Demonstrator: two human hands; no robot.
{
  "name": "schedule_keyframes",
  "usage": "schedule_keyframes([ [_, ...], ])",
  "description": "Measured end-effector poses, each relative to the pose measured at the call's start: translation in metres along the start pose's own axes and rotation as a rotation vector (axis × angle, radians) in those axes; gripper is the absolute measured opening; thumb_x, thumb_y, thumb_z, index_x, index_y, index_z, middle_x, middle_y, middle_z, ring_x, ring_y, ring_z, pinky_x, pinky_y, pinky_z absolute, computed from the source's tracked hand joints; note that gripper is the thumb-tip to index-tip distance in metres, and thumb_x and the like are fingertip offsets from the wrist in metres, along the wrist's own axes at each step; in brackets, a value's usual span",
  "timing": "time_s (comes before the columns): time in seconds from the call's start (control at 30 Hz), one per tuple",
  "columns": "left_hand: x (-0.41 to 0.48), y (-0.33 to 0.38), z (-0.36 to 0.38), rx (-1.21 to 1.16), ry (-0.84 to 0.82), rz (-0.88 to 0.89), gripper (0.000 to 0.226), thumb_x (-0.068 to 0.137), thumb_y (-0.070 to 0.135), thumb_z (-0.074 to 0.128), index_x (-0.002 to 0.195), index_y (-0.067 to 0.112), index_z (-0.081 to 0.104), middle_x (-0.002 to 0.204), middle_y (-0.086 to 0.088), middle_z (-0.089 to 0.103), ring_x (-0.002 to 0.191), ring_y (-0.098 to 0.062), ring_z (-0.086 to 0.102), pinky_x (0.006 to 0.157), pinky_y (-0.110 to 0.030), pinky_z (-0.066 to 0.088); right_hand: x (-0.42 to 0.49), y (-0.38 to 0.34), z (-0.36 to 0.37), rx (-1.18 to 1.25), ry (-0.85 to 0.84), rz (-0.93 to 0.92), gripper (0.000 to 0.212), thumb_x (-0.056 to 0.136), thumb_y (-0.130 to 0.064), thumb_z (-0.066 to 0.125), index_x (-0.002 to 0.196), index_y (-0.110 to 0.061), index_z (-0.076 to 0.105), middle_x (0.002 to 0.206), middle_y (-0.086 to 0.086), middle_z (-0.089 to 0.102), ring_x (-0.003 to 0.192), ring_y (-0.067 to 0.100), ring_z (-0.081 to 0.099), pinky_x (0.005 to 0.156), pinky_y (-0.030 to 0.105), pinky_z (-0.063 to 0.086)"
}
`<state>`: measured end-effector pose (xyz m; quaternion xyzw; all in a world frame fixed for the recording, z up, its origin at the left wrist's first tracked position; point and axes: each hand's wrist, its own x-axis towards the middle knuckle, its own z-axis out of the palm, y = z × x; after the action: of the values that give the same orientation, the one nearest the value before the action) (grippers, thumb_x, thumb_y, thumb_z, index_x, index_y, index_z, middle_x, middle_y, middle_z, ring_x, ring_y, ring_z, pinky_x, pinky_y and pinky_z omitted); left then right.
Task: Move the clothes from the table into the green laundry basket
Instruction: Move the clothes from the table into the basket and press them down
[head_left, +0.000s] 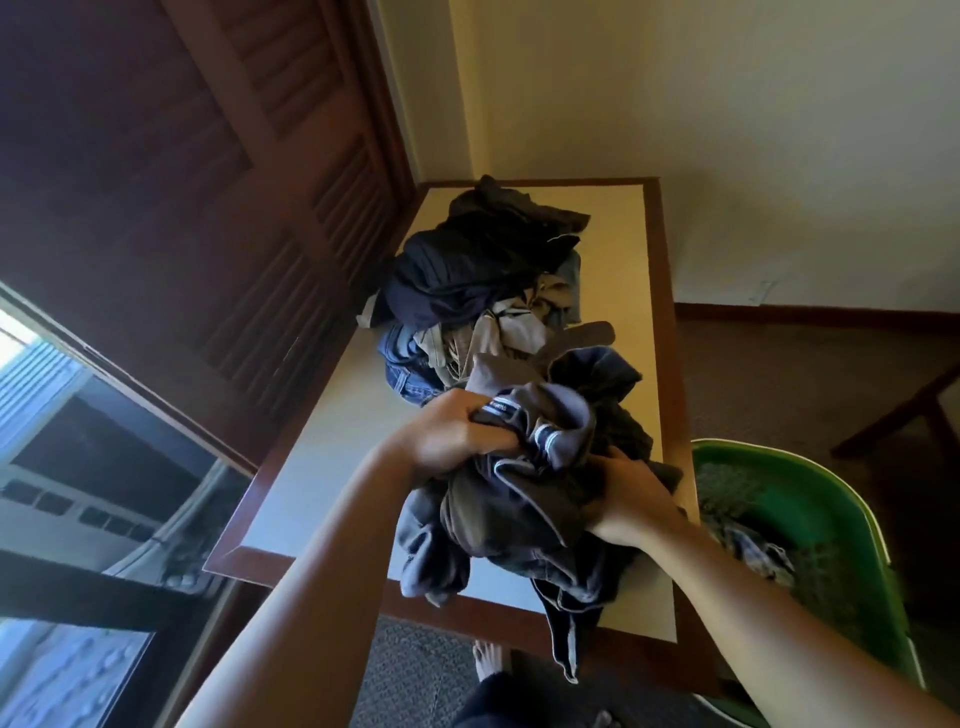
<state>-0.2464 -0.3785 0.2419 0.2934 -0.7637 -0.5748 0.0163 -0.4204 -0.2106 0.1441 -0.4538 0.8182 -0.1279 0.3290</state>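
Head view. My left hand (457, 436) has its fingers (496, 441) curled tight into the top of a grey-blue bundle (519, 514) of clothes, gripping a fold that carries a striped band. My right hand (631, 501) grips the same bundle from the opposite side. Its fingers (618, 460) are bent into dark fabric and the tips are buried in cloth.

The bundle sits between the two sets of fingers. Its lower part drapes on the near end of the tabletop (322, 457), and one dark strip hangs over the near edge, below my fingers. Cannot tell whether the bundle is fully lifted.

Beyond my fingers a pile (467, 275) of dark, denim and beige garments lies on the tabletop, touching the bundle's far side.

Right of my right fingers, and lower, the green laundry basket (841, 519) stands just beside the tabletop with patterned cloth (753, 553) inside it.

Left of my left fingers are a dark louvred door (234, 208) and a window (62, 415).
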Motion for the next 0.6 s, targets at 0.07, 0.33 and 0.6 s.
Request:
schedule_keyframes([
  [0.07,0.017,-0.002,-0.002,0.098,0.149,0.036,0.033,0.063,0.031,0.078,0.077,0.004,0.068,0.072,-0.002,0.064,0.071,-0.018,0.061,0.077,-0.044,0.056,0.000,0.003,-0.001,0.004,0.006,-0.019,0.056,0.067,-0.082,0.047,0.114,-0.052,0.057,0.125,-0.005,0.059,0.109,0.035,0.060,0.094,0.051,0.053],
  [0.33,0.107,0.006,-0.002,0.403,0.154,-0.036,0.091,0.052,0.068,0.070,0.131,0.023,0.068,0.150,-0.006,0.047,0.142,-0.033,0.039,0.120,-0.048,0.035,0.020,0.006,-0.012,0.028,-0.040,-0.027,0.062,0.075,-0.069,0.049,0.124,-0.036,0.067,0.128,-0.002,0.069,0.125,0.027,0.058,0.101,0.045,0.052],
  [0.6,0.190,-0.019,-0.004,0.242,-0.268,-0.330,0.064,0.088,0.047,0.073,0.144,0.021,0.055,0.143,-0.012,0.058,0.129,-0.032,0.057,0.112,-0.042,0.045,0.038,0.002,-0.020,0.126,-0.064,0.075,0.039,0.093,-0.040,0.066,0.130,-0.028,0.066,0.132,0.007,0.068,0.120,0.031,0.063,0.103,0.042,0.050],
])
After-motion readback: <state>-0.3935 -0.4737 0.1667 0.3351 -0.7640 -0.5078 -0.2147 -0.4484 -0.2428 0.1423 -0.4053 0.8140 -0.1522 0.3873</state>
